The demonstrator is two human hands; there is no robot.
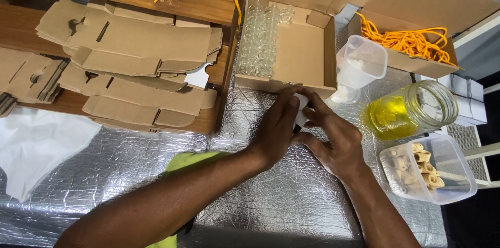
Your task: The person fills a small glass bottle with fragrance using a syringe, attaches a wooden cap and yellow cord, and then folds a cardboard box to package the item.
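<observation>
White little box (301,114) pinched between left hand (277,128) and right hand (333,141), mid-fold; pressing its flap shut looks next, beside the carton (307,55).

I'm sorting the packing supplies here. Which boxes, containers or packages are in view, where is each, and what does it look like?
Open brown cardboard box: beyond the hands, rows of clear glass bottles inside.
Second open brown cardboard box: far right, holding orange cord.
Flat unfolded brown cardboard blanks: stacked left on wooden shelf.
Clear rectangular plastic tub: right, holding tan rolls.
Small white box: between both hands.
</observation>
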